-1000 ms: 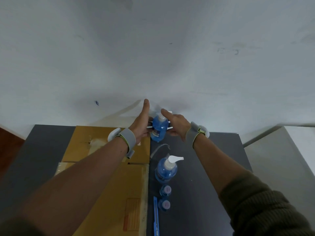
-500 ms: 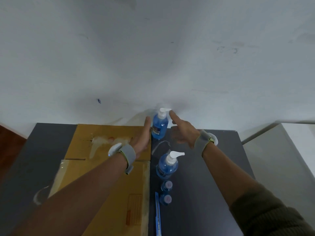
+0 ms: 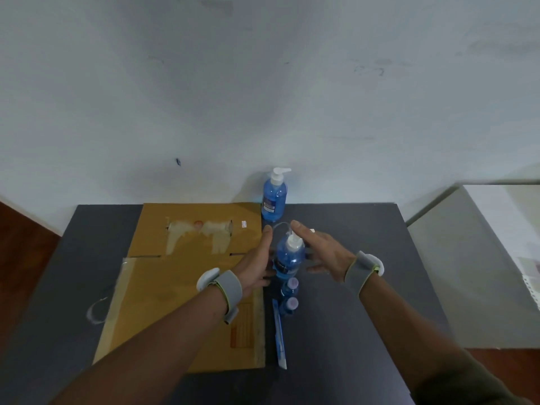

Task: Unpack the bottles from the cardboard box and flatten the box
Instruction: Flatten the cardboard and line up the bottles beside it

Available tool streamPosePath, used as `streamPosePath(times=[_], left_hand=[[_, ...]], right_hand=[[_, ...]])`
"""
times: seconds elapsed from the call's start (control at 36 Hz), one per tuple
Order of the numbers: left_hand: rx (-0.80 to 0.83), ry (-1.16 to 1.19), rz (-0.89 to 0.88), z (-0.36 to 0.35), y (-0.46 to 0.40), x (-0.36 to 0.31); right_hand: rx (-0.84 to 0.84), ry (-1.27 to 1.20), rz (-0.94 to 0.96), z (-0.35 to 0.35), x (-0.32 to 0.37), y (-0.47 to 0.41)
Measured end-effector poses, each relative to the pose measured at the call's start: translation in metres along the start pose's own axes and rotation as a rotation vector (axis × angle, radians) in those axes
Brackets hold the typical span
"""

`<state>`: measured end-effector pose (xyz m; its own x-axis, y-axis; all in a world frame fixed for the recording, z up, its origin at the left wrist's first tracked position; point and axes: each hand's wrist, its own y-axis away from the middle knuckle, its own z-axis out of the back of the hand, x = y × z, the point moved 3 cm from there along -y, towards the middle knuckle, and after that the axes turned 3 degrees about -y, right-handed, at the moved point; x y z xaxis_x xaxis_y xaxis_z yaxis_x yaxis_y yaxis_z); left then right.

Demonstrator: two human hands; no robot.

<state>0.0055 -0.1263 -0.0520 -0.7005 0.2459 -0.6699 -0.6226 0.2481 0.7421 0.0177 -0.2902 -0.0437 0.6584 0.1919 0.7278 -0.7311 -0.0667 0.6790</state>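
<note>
Head view, low centre: the flattened cardboard box [image 3: 187,287] lies on the table [image 3: 350,287]. Mid-frame, left hand [image 3: 257,266] and right hand [image 3: 321,252], fingers spread, flank the nearer pump bottle [image 3: 287,258]; contact unclear. Farther up stands another pump bottle [image 3: 274,197]. Judging by this, bottles are being tidied; next, close both palms evenly.

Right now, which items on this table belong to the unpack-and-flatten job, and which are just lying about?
Job items:
- flattened cardboard box
- far pump bottle by the wall
- near pump bottle, between the left hand and the right hand
- two small purple-capped bottles

Lying about:
- blue box cutter
- loose clear tube
</note>
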Motion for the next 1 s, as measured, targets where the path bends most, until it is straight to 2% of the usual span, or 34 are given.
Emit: streamPosePath(times=[0.28, 0.47, 0.64, 1.0], left_hand=[[-0.029, 0.143, -0.015, -0.016, -0.009, -0.009], [-0.034, 0.141, -0.113, -0.022, -0.031, -0.055], [-0.052, 0.187, -0.156, -0.029, -0.056, -0.086], [-0.055, 0.348, -0.195, -0.029, -0.107, -0.091]], right_hand=[[-0.104, -0.166, 0.048, 0.002, 0.0, -0.005], [-0.16, -0.14, 0.125, 0.042, 0.048, -0.019], [-0.273, -0.103, 0.196, 0.063, 0.075, -0.05], [-0.207, -0.204, 0.168, 0.065, 0.081, -0.109]])
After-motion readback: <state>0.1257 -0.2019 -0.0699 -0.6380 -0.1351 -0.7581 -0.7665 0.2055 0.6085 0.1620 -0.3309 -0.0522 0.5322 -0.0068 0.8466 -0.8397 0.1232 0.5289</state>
